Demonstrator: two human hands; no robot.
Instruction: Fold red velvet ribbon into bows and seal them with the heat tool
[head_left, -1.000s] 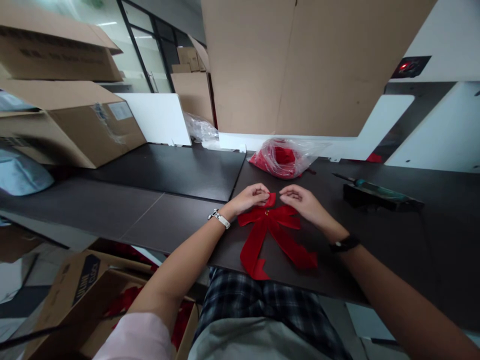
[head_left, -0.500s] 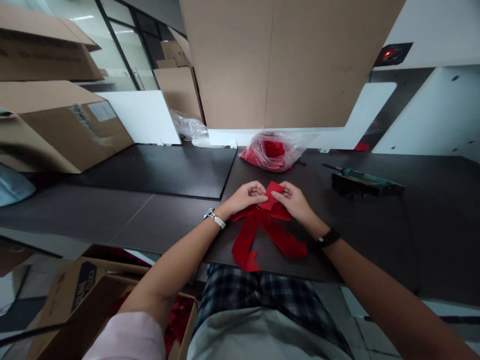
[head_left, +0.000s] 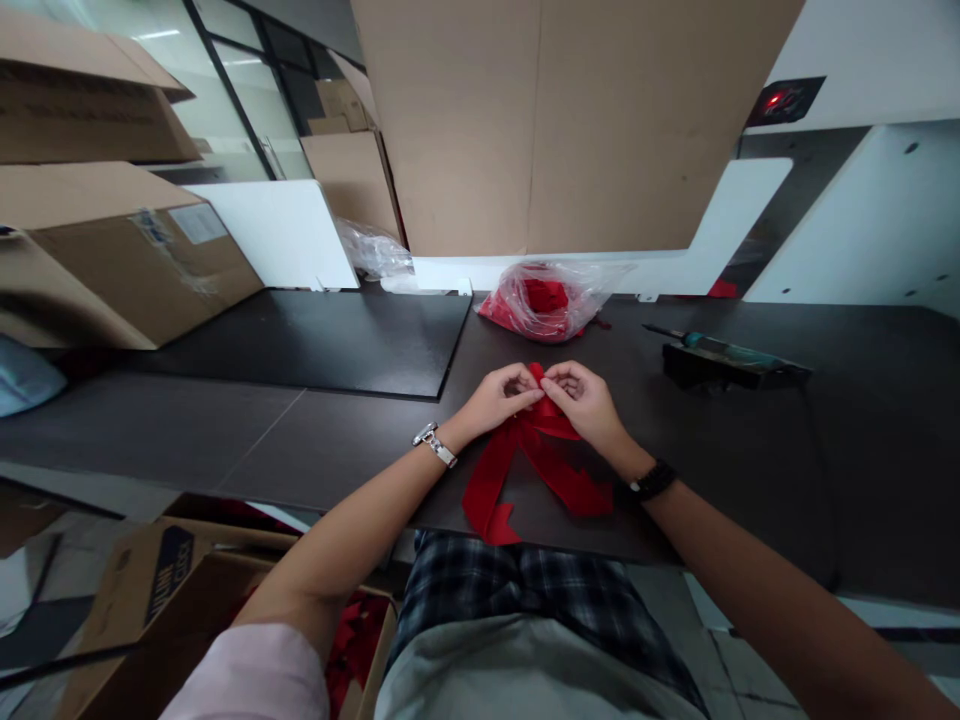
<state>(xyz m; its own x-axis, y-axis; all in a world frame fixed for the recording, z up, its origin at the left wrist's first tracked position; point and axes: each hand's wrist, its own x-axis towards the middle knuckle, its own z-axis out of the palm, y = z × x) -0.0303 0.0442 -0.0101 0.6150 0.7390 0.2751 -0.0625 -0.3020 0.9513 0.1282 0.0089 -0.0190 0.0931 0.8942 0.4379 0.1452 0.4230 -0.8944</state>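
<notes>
A red ribbon bow [head_left: 493,478] lies on the dark table, its two tails with notched ends spreading toward the front edge. At its top, my left hand [head_left: 508,390] pinches the red ribbon from the left side. Close against it, my right hand [head_left: 581,395] pinches the same ribbon from the right, thumb and fingertips together. The fingertips of both hands nearly meet and cover most of the bow's centre. Beyond the hands, a clear plastic bag [head_left: 551,300] holds red pieces.
A soldering-iron-like tool [head_left: 694,341] rests on a black stand [head_left: 735,368] at right, its cord trailing forward. A black board [head_left: 322,340] lies at left beside a cardboard box [head_left: 142,255]. Below the table, an open carton [head_left: 150,590] contains red material.
The red piece held flat and square between my hands is now pinched narrow. My hands have drawn together, the fingertips closer. The bow's tails stay in place.
</notes>
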